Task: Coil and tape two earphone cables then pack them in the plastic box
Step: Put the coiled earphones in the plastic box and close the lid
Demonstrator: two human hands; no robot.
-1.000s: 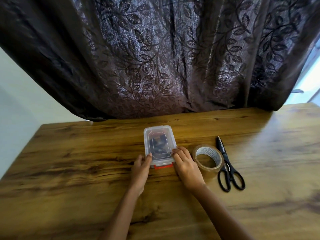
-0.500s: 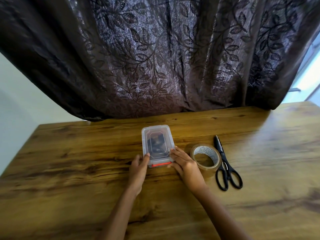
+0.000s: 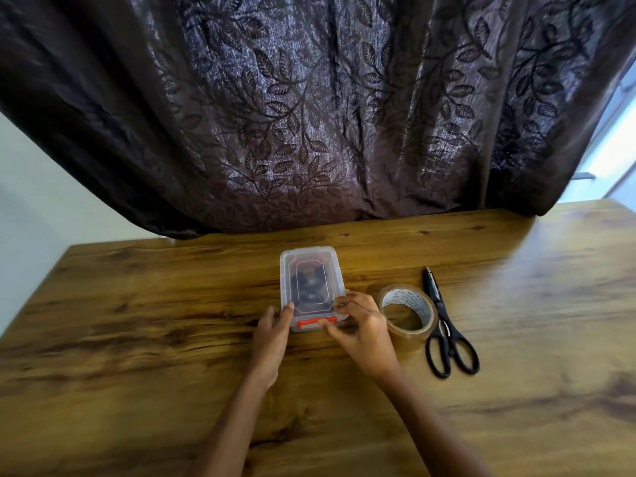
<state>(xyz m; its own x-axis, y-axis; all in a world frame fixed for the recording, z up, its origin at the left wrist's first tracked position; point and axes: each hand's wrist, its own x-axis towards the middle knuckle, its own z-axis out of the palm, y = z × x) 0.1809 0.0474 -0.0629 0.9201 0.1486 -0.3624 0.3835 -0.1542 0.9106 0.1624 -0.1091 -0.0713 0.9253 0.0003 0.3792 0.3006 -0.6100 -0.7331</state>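
A small clear plastic box (image 3: 311, 270) with its lid on lies flat on the wooden table (image 3: 137, 304). Dark coiled earphone cables (image 3: 309, 287) show through the lid. A red latch (image 3: 313, 323) sits on the box's near end. My left hand (image 3: 272, 335) holds the box's near left corner, thumb on the lid. My right hand (image 3: 361, 328) grips the near right corner, with its thumb on the red latch and fingers on the lid edge.
A roll of clear brown tape (image 3: 407, 315) stands just right of my right hand. Black scissors (image 3: 444, 328) lie beside it, blades pointing away. A dark leaf-patterned curtain (image 3: 309, 115) hangs over the table's far edge.
Both hands have closed in on the box's near end. My right thumb has come onto the red latch, and my left thumb now lies on the lid.
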